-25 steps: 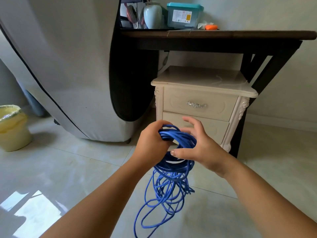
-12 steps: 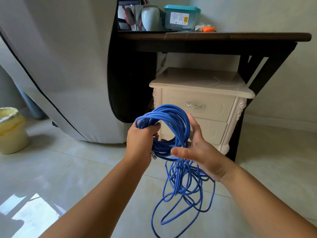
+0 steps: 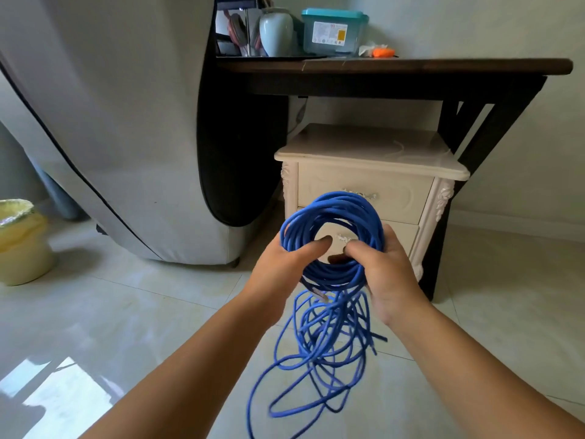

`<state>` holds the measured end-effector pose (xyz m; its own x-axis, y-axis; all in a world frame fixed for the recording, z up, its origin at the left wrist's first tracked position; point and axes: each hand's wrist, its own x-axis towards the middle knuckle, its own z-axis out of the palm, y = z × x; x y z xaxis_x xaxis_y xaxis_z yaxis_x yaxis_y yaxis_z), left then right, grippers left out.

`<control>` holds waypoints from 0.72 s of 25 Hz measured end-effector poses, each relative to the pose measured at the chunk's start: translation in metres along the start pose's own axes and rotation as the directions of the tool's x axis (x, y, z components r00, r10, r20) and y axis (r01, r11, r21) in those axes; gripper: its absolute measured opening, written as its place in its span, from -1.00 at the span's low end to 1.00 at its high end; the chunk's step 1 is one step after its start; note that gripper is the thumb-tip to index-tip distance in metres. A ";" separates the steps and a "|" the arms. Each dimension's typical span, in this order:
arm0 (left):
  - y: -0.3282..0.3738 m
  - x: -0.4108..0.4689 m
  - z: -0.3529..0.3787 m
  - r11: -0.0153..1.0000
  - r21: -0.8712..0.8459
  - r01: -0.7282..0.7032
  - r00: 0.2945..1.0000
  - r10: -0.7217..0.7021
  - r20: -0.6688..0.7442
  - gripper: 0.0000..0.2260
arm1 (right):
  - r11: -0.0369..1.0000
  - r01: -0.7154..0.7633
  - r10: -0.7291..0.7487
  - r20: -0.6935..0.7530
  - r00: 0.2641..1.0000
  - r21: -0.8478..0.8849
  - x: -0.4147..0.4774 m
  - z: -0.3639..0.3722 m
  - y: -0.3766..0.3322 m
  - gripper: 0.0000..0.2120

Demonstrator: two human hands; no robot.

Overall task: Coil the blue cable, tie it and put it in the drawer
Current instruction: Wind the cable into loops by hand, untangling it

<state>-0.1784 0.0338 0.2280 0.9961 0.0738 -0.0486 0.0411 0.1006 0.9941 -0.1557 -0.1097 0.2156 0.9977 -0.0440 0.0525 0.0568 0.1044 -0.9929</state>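
Left hand [image 3: 281,267] and right hand [image 3: 384,270] both grip the blue cable [image 3: 332,217] coil before the nightstand [image 3: 370,172]; loose loops dangle below.

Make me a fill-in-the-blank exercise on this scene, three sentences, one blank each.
1. The left hand and the right hand grip a coil of ____ cable.
2. Both drawers of the nightstand are ____.
3. The loose strands of the cable hang ____ the hands.

Missing words: blue; closed; below.
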 end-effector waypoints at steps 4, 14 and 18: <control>0.007 0.004 -0.022 0.982 0.187 -0.031 0.988 0.002 0.154 -0.29 | 0.944 0.112 -0.102 0.047 0.994 -0.309 0.003 -0.012 -0.009 -0.76; -0.003 0.007 -0.016 0.578 0.710 -0.402 0.916 0.263 0.304 -0.26 | 0.481 0.453 -0.166 0.429 0.888 -0.751 -0.017 0.000 -0.024 -0.62; -0.006 0.005 -0.013 0.674 0.648 -0.355 0.932 0.312 0.186 -0.65 | 0.755 0.284 -0.033 0.399 0.916 -0.591 -0.008 -0.008 -0.021 -0.38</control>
<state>-0.1743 0.0468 0.2201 0.9554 -0.0842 0.2831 -0.2753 -0.6011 0.7502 -0.1647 -0.1194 0.2353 0.9277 0.3524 0.1233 0.3040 -0.5212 -0.7974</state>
